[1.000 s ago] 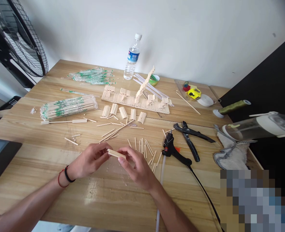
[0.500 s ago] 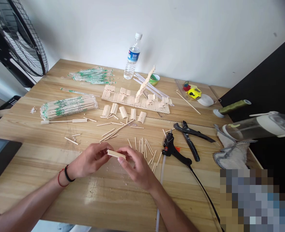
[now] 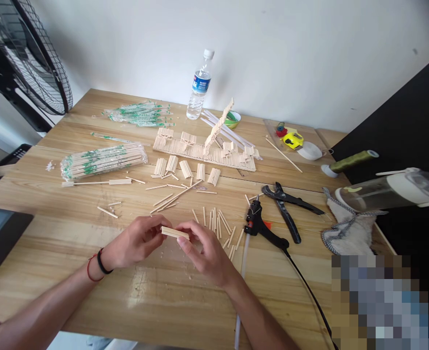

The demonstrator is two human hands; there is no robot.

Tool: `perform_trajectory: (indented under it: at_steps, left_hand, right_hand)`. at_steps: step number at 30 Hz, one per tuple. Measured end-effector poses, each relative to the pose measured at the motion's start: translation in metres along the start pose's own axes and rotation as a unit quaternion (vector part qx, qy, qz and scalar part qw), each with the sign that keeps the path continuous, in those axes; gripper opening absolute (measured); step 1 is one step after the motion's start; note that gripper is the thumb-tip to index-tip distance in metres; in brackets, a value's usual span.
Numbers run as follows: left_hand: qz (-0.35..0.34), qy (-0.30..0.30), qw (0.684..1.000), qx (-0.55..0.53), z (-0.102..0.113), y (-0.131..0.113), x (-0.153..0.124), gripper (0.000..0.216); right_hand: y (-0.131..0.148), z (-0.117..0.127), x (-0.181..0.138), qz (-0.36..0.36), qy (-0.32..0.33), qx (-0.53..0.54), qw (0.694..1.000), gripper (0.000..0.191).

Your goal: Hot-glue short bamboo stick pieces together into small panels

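Observation:
Between both hands is a small panel of short wooden sticks (image 3: 174, 233) laid side by side, held above the table. My left hand (image 3: 145, 241) pinches its left end. The fingers of my right hand (image 3: 204, 250) close on its right end, thumb in front. Several loose cut sticks (image 3: 214, 219) lie just beyond my right hand. Further back, several similar stick panels (image 3: 186, 169) rest in a row before a long model (image 3: 203, 151) built of sticks, with a slanted piece rising from its middle. A black glue gun (image 3: 260, 226) lies right of the loose sticks.
Black cutters (image 3: 285, 206) lie behind the glue gun, whose cord runs to the front edge. Wrapped bundles of sticks (image 3: 103, 160) are at the left. A water bottle (image 3: 199, 87) stands at the back; a clear jar (image 3: 374, 191) and cloth (image 3: 347, 226) are at the right.

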State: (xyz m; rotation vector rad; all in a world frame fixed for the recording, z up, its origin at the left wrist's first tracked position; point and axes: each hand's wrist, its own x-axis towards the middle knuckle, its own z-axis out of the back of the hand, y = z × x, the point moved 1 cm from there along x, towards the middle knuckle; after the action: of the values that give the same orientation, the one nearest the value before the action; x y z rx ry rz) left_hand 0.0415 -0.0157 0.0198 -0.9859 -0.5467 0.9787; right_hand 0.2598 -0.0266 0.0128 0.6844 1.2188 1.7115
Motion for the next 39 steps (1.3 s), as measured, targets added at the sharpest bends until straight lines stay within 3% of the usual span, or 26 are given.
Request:
perform_trajectory:
  at_steps: [39]
  left_hand:
    - [0.021, 0.038, 0.999, 0.028, -0.0015, 0.0066, -0.0008, 0.023]
  right_hand:
    - [-0.0038, -0.001, 0.0007, -0.011, 0.027, -0.009, 1.0, 0.025]
